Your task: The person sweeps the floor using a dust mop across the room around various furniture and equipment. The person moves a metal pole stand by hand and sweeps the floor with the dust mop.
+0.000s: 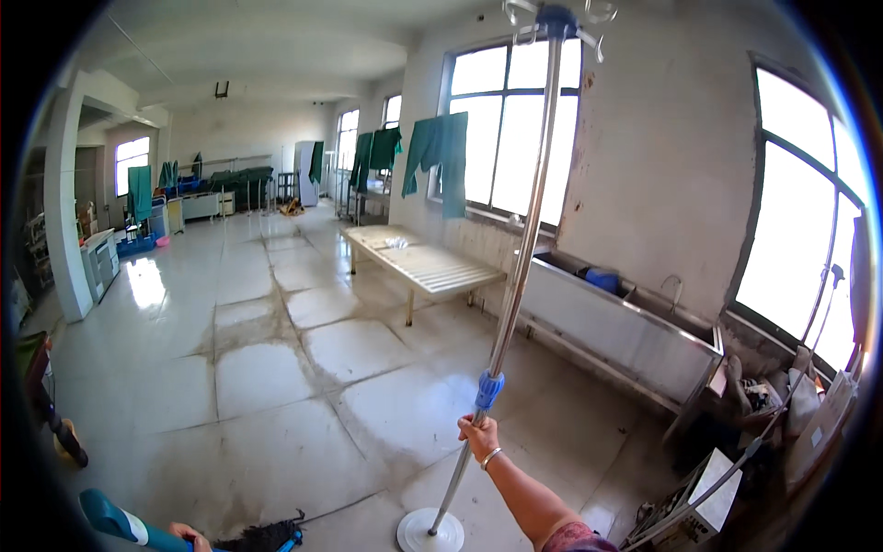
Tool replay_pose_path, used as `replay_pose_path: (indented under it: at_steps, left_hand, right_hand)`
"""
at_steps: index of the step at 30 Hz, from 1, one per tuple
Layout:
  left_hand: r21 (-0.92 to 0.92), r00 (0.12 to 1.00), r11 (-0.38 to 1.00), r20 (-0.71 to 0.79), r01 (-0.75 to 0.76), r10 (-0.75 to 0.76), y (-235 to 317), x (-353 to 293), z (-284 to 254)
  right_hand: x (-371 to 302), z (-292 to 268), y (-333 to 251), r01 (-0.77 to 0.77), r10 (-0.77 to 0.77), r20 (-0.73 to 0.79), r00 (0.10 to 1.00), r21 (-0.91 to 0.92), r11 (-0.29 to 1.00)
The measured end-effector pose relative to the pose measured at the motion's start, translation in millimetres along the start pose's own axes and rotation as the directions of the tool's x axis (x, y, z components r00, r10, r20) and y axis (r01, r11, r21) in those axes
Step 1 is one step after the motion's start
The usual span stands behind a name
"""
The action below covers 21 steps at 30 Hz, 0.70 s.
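My right hand (479,436), with a bracelet at the wrist, is wrapped round a metal IV pole (518,296) just below its blue adjusting collar (489,390). The pole leans with its top to the right. Hooks spread from the blue hub (556,20) at its top, and its round white base (430,532) is on the floor. At the lower left edge, my left hand (189,536) is partly visible, closed round the teal handle (120,518) of what looks like a mop. A dark shaggy mop head (265,534) lies beyond that hand.
A slatted cream bed frame (432,262) stands ahead, with a long metal sink (607,317) along the right wall. A white box (713,492) and assorted clutter fill the right corner. Green cloths (437,161) hang by the windows. A pillar (69,202) and cabinet (99,262) stand left.
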<state>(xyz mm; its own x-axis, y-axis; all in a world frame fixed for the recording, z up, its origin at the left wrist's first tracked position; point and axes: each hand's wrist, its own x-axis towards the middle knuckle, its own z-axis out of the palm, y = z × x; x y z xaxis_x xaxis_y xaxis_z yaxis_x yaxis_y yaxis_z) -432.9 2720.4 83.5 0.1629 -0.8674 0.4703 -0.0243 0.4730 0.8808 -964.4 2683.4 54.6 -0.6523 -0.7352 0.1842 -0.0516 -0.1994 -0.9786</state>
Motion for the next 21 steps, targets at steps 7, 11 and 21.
replay_pose_path:
  at_steps: [7,11,21]
  left_hand:
    - [-0.070,0.990,0.990,0.059,-0.121,0.125,0.3,-4.2,33.9]
    - [0.021,0.969,0.981,0.161,-0.192,0.186,16.7,-5.0,52.6]
    - [0.057,0.958,0.991,0.271,-0.118,0.098,17.6,-5.6,118.9]
  right_hand:
    - [15.0,-69.7,-16.1,0.139,-0.138,-0.045,0.989,0.042,0.989]
    - [30.2,-108.8,-37.6,0.083,-0.076,-0.122,0.990,0.048,0.995]
    - [30.1,-196.7,-37.3,0.040,-0.020,-0.159,0.987,0.128,0.991]
